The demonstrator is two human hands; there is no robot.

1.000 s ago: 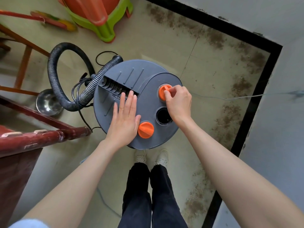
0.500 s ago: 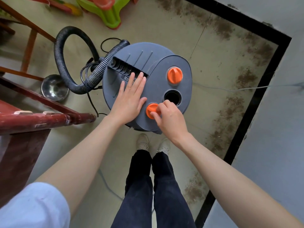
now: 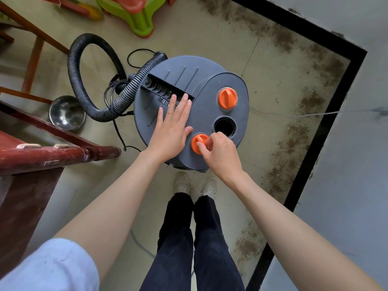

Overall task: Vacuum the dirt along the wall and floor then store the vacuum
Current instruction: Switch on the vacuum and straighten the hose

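A round grey canister vacuum point(image 3: 210, 89) stands on the floor in front of my feet. Its top carries two orange knobs and a round black opening point(image 3: 225, 125). My left hand point(image 3: 171, 129) lies flat on the lid with straight fingers. My right hand point(image 3: 220, 153) pinches the near orange knob point(image 3: 197, 142) between thumb and fingers. The far orange knob point(image 3: 227, 98) is untouched. A black ribbed hose point(image 3: 84, 80) loops out from the vacuum's left side, with a black cord beside it. Brown dirt point(image 3: 294, 131) lies along the black skirting by the wall.
A dark red wooden rail point(image 3: 56, 155) juts in at the left, with wooden legs behind it. A steel bowl point(image 3: 67, 113) sits on the floor by the hose. A green and orange plastic stool point(image 3: 136, 15) stands at the top. The grey wall point(image 3: 357, 164) runs on the right.
My right hand left the far orange knob, came to the near one and now pinches it. The left hand stayed flat on the lid. The view shifted down slightly.
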